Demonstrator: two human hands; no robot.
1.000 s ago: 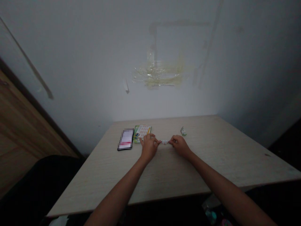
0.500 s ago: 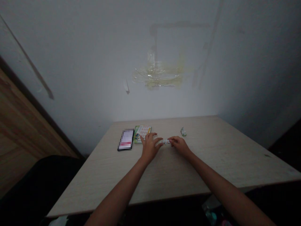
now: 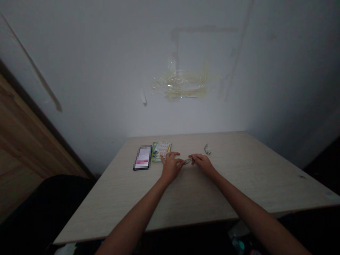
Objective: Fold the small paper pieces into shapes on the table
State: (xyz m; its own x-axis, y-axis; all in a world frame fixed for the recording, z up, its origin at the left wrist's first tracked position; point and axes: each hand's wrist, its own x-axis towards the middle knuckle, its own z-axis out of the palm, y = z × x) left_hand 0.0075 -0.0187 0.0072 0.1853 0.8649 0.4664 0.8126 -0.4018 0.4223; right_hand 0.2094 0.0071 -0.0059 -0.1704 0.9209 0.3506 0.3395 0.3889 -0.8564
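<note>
A small, pale, narrow strip spans the gap between my two hands, tilted so that mostly its edge shows. It looks like folded paper, but its kind is hard to tell. My left hand pinches the left end with thumb and index finger, its other fingers spread. The right end sits between the fingertips of my right hand. Just beyond my left hand lies a green and white printed packet or leaflet, partly covered by the fingers. Past my right hand is a small crumpled green and white piece.
A phone with a lit, blurred screen lies left of the packet. The pale wooden table meets a wall with old tape at its back edge. A dark chair-like shape stands at the left.
My left hand briefly let go of the strip's left end with fingers parted, then pinched it again. The strip has turned from lying flat, print showing, to nearly edge-on.
</note>
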